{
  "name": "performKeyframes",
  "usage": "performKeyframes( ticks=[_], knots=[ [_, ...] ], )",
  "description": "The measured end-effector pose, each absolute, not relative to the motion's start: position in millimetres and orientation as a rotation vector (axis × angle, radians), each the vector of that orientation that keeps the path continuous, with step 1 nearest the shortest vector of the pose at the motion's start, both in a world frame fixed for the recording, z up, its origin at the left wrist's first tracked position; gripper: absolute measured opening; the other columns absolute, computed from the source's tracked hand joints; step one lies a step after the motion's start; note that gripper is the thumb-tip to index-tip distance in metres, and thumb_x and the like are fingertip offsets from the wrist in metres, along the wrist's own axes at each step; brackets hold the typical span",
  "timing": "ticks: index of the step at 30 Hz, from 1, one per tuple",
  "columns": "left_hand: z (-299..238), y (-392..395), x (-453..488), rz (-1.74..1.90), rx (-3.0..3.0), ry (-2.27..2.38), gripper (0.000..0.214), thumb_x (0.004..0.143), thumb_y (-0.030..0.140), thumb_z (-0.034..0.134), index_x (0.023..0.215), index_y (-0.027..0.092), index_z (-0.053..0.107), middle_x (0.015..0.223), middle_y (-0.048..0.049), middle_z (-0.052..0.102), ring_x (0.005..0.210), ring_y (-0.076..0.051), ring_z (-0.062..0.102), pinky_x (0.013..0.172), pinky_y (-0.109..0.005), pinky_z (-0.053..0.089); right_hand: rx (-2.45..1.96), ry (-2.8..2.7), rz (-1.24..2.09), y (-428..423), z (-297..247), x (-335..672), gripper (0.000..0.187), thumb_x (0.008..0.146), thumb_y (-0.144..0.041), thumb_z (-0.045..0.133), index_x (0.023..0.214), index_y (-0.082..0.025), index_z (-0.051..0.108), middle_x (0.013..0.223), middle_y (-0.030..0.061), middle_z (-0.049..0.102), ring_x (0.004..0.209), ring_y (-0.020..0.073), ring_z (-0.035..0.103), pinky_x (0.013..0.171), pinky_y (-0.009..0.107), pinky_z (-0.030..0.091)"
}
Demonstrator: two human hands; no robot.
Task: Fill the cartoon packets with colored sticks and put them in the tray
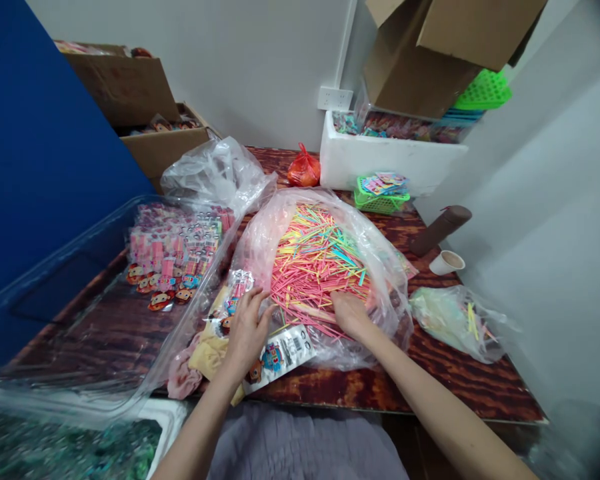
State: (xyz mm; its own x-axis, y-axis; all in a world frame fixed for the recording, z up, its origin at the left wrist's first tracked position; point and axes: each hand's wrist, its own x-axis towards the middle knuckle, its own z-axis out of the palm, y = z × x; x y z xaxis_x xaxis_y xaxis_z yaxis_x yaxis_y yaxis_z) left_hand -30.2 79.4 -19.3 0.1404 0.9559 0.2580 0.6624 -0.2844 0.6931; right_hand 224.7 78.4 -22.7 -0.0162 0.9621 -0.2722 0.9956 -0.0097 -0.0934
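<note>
A large clear plastic bag (380, 250) lies wide open in front of me, full of thin pink, yellow and blue sticks (315, 260). My right hand (350, 312) reaches into the near side of the heap, its fingertips hidden among the sticks. My left hand (250, 327) is at the bag's left edge, fingers apart, between two silvery printed packets. One packet (287, 357) lies flat by the wrist. The other packet (236, 297), with pink sticks showing in it, lies just beyond the fingers; whether they touch it I cannot tell.
At left, a clear plastic bin (80, 333) holds many filled packets (173, 253). Crumpled cloths (207, 353) lie by the table's front edge. To the right are a brown bottle (440, 230), a paper cup (447, 262) and a small bag (455, 320). A white foam box (390, 157) stands behind.
</note>
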Motion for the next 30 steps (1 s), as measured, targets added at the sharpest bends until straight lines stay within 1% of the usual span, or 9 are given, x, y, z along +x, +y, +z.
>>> performKeyframes(
  ticks=[4, 8, 11, 15, 20, 26, 30],
  knots=[
    [-16, 77, -37, 0.923, 2.002, 1.536, 0.027, 0.093, 0.033, 0.049, 0.114, 0.021, 0.062, 0.127, -0.0097, 0.057, 0.121, -0.026, 0.053, 0.104, -0.045, 0.042, 2.086, 2.170, -0.398, 75, -14, 235, 0.021, 0.093, -0.013, 0.042, 0.097, -0.014, 0.063, 0.103, 0.0148, 0.070, 0.096, 0.0229, 0.063, 0.074, 0.028, 0.035],
    [-15, 76, -41, 0.909, 2.008, 1.556, 0.027, 0.092, 0.030, 0.050, 0.114, 0.021, 0.063, 0.126, -0.0097, 0.058, 0.119, -0.026, 0.055, 0.102, -0.045, 0.043, 2.137, 2.152, -0.401, 72, -6, 249, 0.021, 0.096, -0.022, 0.042, 0.093, -0.017, 0.062, 0.089, 0.0106, 0.071, 0.082, 0.0210, 0.064, 0.064, 0.028, 0.030],
    [-15, 75, -36, 0.897, 2.010, 1.536, 0.026, 0.092, 0.031, 0.050, 0.113, 0.022, 0.063, 0.126, -0.0091, 0.059, 0.119, -0.026, 0.055, 0.103, -0.045, 0.043, 2.182, 2.155, -0.434, 73, -4, 255, 0.020, 0.096, -0.024, 0.043, 0.090, -0.019, 0.062, 0.084, 0.0082, 0.071, 0.078, 0.0196, 0.063, 0.062, 0.027, 0.028],
    [-11, 72, -28, 0.894, 2.042, 1.469, 0.025, 0.092, 0.030, 0.051, 0.113, 0.022, 0.064, 0.124, -0.0089, 0.060, 0.117, -0.024, 0.056, 0.102, -0.044, 0.044, 2.249, 2.180, -0.518, 75, -9, 258, 0.019, 0.094, -0.025, 0.046, 0.084, -0.018, 0.060, 0.080, 0.0069, 0.069, 0.075, 0.0189, 0.061, 0.062, 0.026, 0.029],
    [-10, 69, -26, 0.876, 2.053, 1.413, 0.025, 0.093, 0.028, 0.050, 0.113, 0.021, 0.062, 0.121, -0.0091, 0.060, 0.115, -0.024, 0.056, 0.101, -0.044, 0.044, 2.309, 2.215, -0.674, 75, -15, 263, 0.025, 0.095, -0.024, 0.040, 0.076, -0.019, 0.056, 0.073, 0.0017, 0.066, 0.068, 0.0148, 0.059, 0.062, 0.023, 0.034],
    [-7, 68, -21, 0.871, 2.020, 1.355, 0.025, 0.093, 0.029, 0.050, 0.113, 0.023, 0.063, 0.119, -0.0080, 0.063, 0.115, -0.024, 0.057, 0.100, -0.043, 0.045, 2.478, 2.295, -0.655, 64, -13, 260, 0.020, 0.093, -0.024, 0.039, 0.076, -0.021, 0.050, 0.072, 0.0018, 0.060, 0.068, 0.0172, 0.054, 0.064, 0.026, 0.035],
    [-2, 64, -8, 0.865, 1.910, 1.321, 0.028, 0.093, 0.030, 0.051, 0.119, 0.022, 0.060, 0.121, -0.0080, 0.064, 0.116, -0.023, 0.058, 0.101, -0.043, 0.044, 2.443, 2.430, -0.449, 53, -8, 250, 0.019, 0.088, -0.016, 0.037, 0.073, -0.021, 0.047, 0.083, 0.0076, 0.061, 0.082, 0.0212, 0.054, 0.073, 0.029, 0.037]
  ],
)
